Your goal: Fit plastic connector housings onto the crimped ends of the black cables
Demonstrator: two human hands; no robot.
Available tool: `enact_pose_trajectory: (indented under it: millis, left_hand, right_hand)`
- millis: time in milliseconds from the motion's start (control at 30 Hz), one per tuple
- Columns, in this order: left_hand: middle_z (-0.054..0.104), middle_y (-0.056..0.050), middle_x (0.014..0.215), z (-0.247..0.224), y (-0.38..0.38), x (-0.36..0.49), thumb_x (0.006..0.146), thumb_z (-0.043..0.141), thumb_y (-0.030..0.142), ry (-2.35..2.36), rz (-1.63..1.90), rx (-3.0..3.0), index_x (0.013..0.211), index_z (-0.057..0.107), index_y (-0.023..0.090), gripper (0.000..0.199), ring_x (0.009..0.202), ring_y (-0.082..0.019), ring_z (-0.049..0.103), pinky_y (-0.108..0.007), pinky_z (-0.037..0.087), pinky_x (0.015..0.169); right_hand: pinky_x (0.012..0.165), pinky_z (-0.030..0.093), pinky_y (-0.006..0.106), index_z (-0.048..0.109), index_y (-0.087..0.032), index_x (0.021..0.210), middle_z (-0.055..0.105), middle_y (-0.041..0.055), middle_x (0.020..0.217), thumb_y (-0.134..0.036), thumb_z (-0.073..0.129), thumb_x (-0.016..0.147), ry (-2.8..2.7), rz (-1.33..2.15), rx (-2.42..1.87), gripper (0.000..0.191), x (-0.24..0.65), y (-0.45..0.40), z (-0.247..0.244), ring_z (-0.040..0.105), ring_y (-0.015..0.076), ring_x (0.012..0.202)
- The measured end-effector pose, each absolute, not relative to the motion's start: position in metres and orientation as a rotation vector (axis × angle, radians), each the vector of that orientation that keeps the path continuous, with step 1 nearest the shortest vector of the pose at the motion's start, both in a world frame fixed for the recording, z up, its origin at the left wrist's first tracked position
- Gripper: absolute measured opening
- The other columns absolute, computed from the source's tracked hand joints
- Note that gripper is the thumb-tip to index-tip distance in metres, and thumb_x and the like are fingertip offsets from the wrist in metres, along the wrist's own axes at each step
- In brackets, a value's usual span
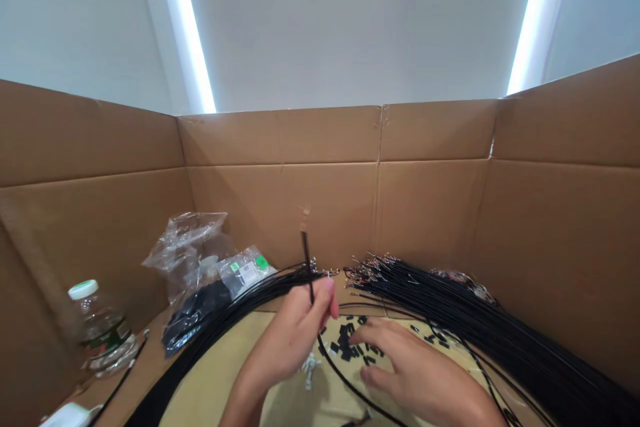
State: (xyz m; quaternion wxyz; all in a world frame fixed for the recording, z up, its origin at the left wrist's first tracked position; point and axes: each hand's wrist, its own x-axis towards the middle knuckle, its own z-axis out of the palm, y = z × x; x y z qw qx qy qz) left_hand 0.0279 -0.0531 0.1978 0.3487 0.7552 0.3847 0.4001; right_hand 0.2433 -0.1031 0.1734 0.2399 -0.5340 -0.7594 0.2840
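My left hand (295,333) is closed around a black cable (306,257), whose bared, blurry end points up toward the back wall. Below the fist, the cable curves down to the right, past my right hand. My right hand (413,363) reaches over a scatter of small black sleeve-like pieces (344,340), its thumb and fingers apart. Whether a fingertip touches one of the pieces is hard to see. Under my left wrist lies a little heap of small white pieces (309,368) on the yellowish work surface (240,373).
Cardboard walls (280,193) enclose the surface. A thick bundle of black cables (450,307) lies at right, another bundle (225,317) curves along the left. Clear plastic bags (195,247) with black contents and a labelled bag (247,270) sit back left, near a bottle (103,333).
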Motion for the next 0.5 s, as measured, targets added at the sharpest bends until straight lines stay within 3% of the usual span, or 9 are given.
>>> enact_pose_trajectory:
  millis: [33, 100, 200, 400, 500]
  left_hand:
    - [0.053, -0.001, 0.067, 0.195, -0.054, 0.029, 0.108, 0.041, 0.078, 1.01, 0.96, 2.013, 0.074, 0.064, 0.024, 0.068, 0.066, -0.022, 0.049, -0.033, 0.037, 0.064]
    - [0.058, -0.002, 0.07, 0.19, -0.056, 0.031, 0.111, 0.04, 0.072, 1.037, 0.839, 2.099, 0.075, 0.063, 0.025, 0.064, 0.071, -0.024, 0.052, -0.034, 0.038, 0.067]
    - [0.062, -0.005, 0.074, 0.184, -0.059, 0.036, 0.113, 0.034, 0.065, 1.077, 0.728, 2.172, 0.074, 0.057, 0.025, 0.06, 0.078, -0.026, 0.056, -0.036, 0.039, 0.07]
    - [0.07, -0.008, 0.083, 0.184, -0.065, 0.05, 0.113, 0.037, 0.048, 1.029, 0.604, 2.238, 0.078, 0.053, 0.025, 0.046, 0.079, -0.027, 0.062, -0.04, 0.042, 0.077]
    - [0.072, -0.007, 0.086, 0.188, -0.069, 0.049, 0.107, 0.052, 0.044, 0.985, 0.547, 2.234, 0.08, 0.057, 0.024, 0.034, 0.079, -0.025, 0.063, -0.039, 0.044, 0.075]
  right_hand:
    - [0.115, 0.049, 0.047, 0.082, -0.025, 0.125, 0.077, 0.0125, 0.137, -0.028, 0.07, 0.097, -1.982, 0.778, -1.328, 0.031, 0.24, -0.104, 0.179, 0.067, 0.0343, 0.133]
    - [0.105, 0.056, 0.045, 0.08, -0.028, 0.123, 0.078, 0.0102, 0.127, -0.046, 0.062, 0.109, -1.721, 0.829, -1.052, 0.029, 0.228, -0.105, 0.19, 0.072, 0.0306, 0.117]
    - [0.081, 0.062, 0.038, 0.076, -0.027, 0.122, 0.077, 0.008, 0.113, -0.062, 0.067, 0.106, -1.382, 0.955, -0.818, 0.039, 0.206, -0.103, 0.201, 0.073, 0.0253, 0.093]
    - [0.08, 0.056, 0.027, 0.079, -0.024, 0.101, 0.072, 0.0028, 0.091, -0.067, 0.085, 0.092, -0.965, 1.0, -0.663, 0.044, 0.188, -0.096, 0.198, 0.067, 0.0174, 0.085]
    - [0.072, 0.052, 0.024, 0.079, -0.024, 0.101, 0.067, 0.001, 0.085, -0.065, 0.089, 0.09, -0.956, 1.089, -0.623, 0.043, 0.192, -0.098, 0.196, 0.061, 0.0145, 0.078]
